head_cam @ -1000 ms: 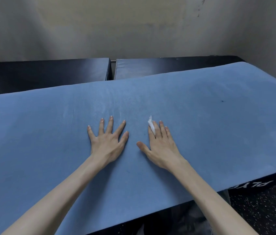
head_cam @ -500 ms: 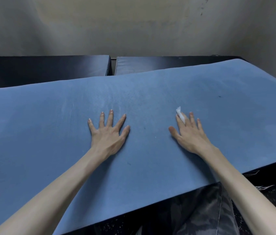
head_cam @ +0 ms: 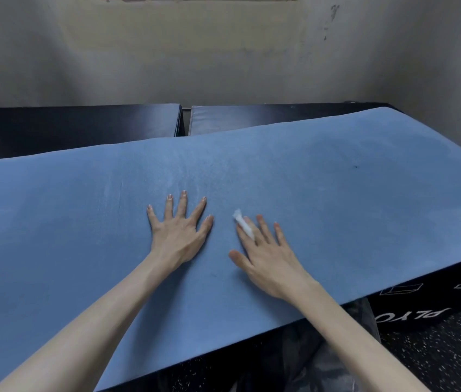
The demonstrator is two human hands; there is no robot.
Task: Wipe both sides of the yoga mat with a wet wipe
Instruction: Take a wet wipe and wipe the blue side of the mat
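Dim, even indoor light, soft shadows under both forearms, wide-angle bending at the edges, slight overall softness.

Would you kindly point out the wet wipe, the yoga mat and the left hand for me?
wet wipe (head_cam: pixel 243 225): head view, on the white strip showing beside the right hand's forefinger.
yoga mat (head_cam: pixel 336 199): head view, on bare blue surface right of the hands.
left hand (head_cam: pixel 178 234): head view, on the back of the hand.

The flat blue foam yoga mat (head_cam: pixel 336 193) runs off the left and right edges. Most of the small white wet wipe (head_cam: pixel 243 223) lies hidden beneath the right hand's (head_cam: pixel 266 260) fingers (grip undeterminable). White lettering on the black box (head_cam: pixel 433 304) is partly covered, unreadable.
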